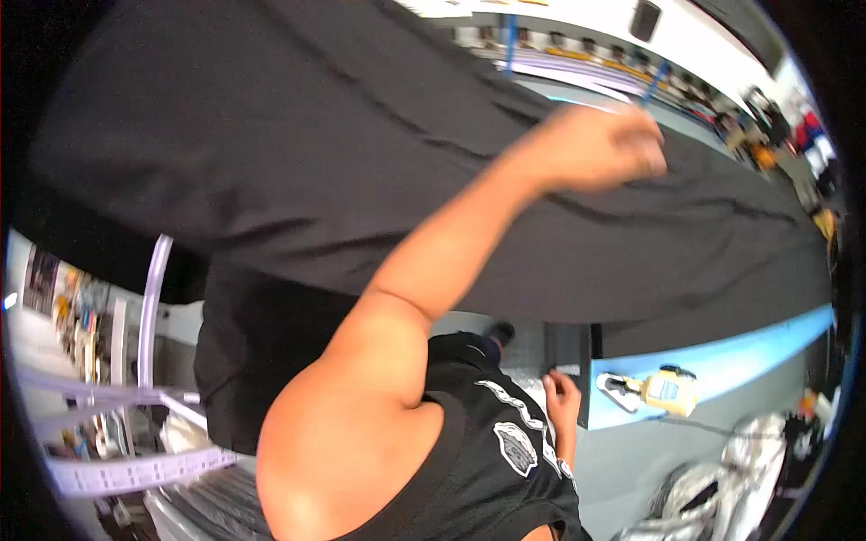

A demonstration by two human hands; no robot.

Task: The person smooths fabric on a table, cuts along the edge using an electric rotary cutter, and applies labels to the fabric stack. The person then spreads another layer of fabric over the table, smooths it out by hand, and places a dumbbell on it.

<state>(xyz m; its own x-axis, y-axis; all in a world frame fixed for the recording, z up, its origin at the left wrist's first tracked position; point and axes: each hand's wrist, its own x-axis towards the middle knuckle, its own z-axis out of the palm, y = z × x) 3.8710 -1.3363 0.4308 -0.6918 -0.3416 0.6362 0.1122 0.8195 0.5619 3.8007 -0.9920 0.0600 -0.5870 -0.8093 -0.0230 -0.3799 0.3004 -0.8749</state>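
Note:
A wide length of black fabric (271, 162) drapes over the table in front of me, with wrinkles running along it. My left hand (609, 149) is stretched across the fabric, near its far edge. The fingers look bent but are smeared by motion, so whether they pinch the cloth does not show. Lower down, my right hand (563, 397) hangs beside the near table edge, its fingers loosely bent and apart, holding nothing. To its right, a yellow and white handheld electric tool, resembling a cloth cutter (667, 392), lies on the blue tabletop (740, 356).
Silvery plastic wrapping (713, 487) lies on the floor at lower right. A pale lilac metal frame (155, 311) stands at left, near dark plastic-wrapped material (212, 505). Beyond the fabric runs a long row of equipment (586, 50). A cable (722, 428) trails from the tool.

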